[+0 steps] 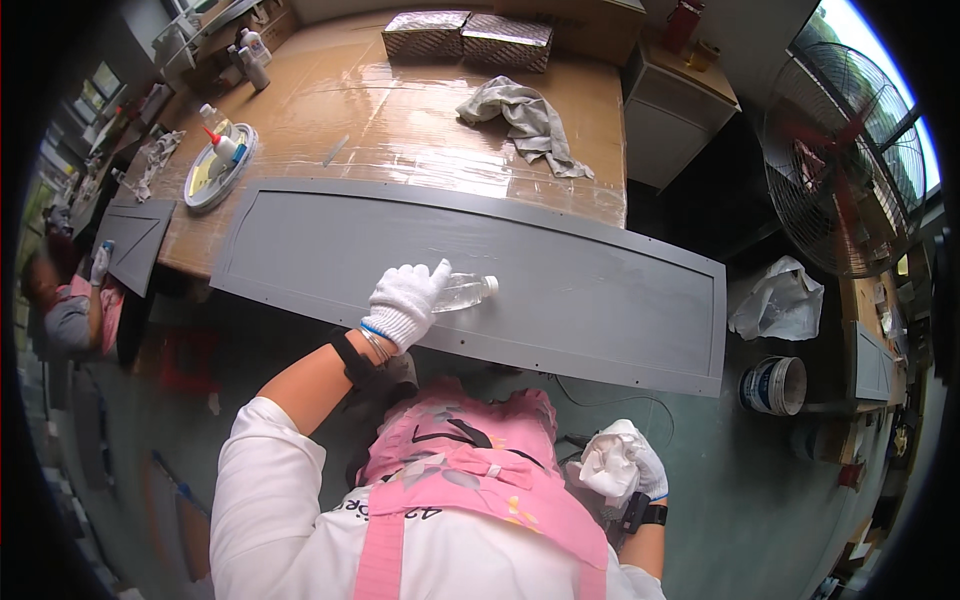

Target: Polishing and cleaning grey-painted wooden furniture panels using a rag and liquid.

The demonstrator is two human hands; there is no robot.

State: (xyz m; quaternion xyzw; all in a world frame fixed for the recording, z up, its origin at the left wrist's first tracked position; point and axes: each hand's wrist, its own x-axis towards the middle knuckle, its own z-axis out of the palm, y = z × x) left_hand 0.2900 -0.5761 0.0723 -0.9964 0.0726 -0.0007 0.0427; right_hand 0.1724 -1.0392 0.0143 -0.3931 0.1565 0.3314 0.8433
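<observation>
Bottle (463, 292) was held in the left grip (408, 298) over the panel's (590, 290) middle, cap (490, 286) pointed toward its right edge; some wad (610, 460) was scrunched up in the right grip (648, 474), past the near edge.

left fingers (412, 280): clear bottle (463, 292) over grey panel (600, 310) | right fingers (649, 474): crumpled white wad (610, 464) | 2 silver boxes (425, 38)

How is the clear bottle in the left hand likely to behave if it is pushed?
The clear bottle would probably roll when lying sideways, since it looks rounded. It may dent if the left hand squeezes, because its transparent side looks thin.
</observation>
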